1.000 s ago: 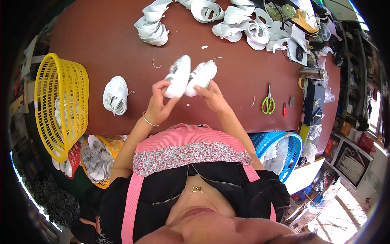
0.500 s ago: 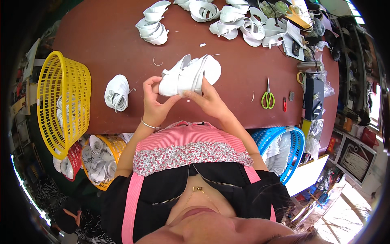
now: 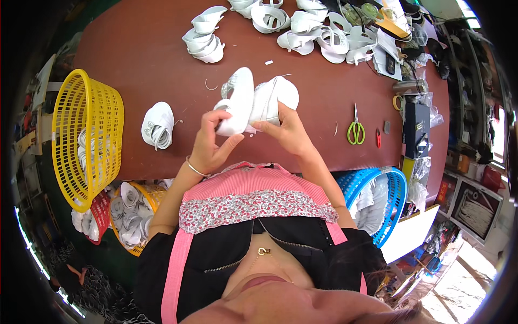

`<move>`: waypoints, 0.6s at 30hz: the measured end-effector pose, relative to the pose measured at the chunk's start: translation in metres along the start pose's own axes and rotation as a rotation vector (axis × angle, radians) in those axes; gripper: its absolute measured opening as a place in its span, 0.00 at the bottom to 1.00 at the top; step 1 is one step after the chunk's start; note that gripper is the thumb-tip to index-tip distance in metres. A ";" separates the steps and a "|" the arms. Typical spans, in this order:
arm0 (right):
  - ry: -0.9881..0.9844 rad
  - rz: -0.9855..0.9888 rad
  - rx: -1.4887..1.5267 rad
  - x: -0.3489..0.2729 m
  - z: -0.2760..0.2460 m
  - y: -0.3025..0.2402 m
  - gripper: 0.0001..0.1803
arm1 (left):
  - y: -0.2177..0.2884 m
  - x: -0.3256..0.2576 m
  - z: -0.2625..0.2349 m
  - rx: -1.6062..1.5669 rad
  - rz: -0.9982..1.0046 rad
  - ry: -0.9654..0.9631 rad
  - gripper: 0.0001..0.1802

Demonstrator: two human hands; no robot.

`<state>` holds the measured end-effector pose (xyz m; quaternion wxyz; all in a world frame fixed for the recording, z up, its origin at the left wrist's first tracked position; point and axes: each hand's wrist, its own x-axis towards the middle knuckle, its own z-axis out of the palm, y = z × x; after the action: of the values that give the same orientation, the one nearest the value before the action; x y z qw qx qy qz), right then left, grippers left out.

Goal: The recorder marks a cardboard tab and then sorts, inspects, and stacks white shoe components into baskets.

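Note:
Over the table's near middle, I hold two white shoe uppers side by side. My left hand (image 3: 209,143) is closed on the lower end of one white shoe upper (image 3: 242,102), which stands tilted with its lace side toward the left. In my right hand (image 3: 290,132) is the other white shoe upper (image 3: 283,93), gripped between thumb and fingers, its rounded end pointing away to the upper right. Some fingers are hidden behind the uppers. Left of my hands, another white upper (image 3: 157,120) lies on the table with a bit of thread at its side.
Stacked white uppers (image 3: 205,38) and more uppers (image 3: 310,27) lie at the far side. Green-handled scissors (image 3: 355,132) and a small red tool (image 3: 379,138) rest at right. A yellow basket (image 3: 110,124) stands left; a blue basket (image 3: 396,200) and an orange basket (image 3: 154,195) hold white pieces.
The two uppers, earlier pressed together, have come apart. My left hand has turned its upper more upright, while my right hand has shifted slightly right with the other.

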<state>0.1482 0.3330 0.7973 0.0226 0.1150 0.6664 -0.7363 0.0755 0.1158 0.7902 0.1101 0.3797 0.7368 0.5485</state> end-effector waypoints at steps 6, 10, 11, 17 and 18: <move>0.136 -0.090 0.048 -0.005 0.019 0.006 0.22 | 0.001 -0.001 0.026 0.022 0.024 0.237 0.20; 0.122 -0.066 0.098 0.000 0.025 -0.003 0.21 | -0.006 -0.007 0.032 -0.052 -0.011 0.328 0.24; 0.107 -0.062 0.112 0.001 0.025 -0.006 0.21 | -0.007 -0.006 0.030 0.012 0.069 0.337 0.24; 0.058 -0.042 0.023 0.007 0.028 -0.017 0.21 | -0.002 -0.005 0.024 0.159 0.116 0.376 0.25; 0.054 -0.042 0.022 0.007 0.030 -0.018 0.21 | 0.000 -0.004 0.025 0.161 0.091 0.391 0.25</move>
<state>0.1338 0.3064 0.8157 -0.0124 0.1211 0.6610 -0.7404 0.0931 0.1309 0.7801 -0.0903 0.3066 0.7676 0.5555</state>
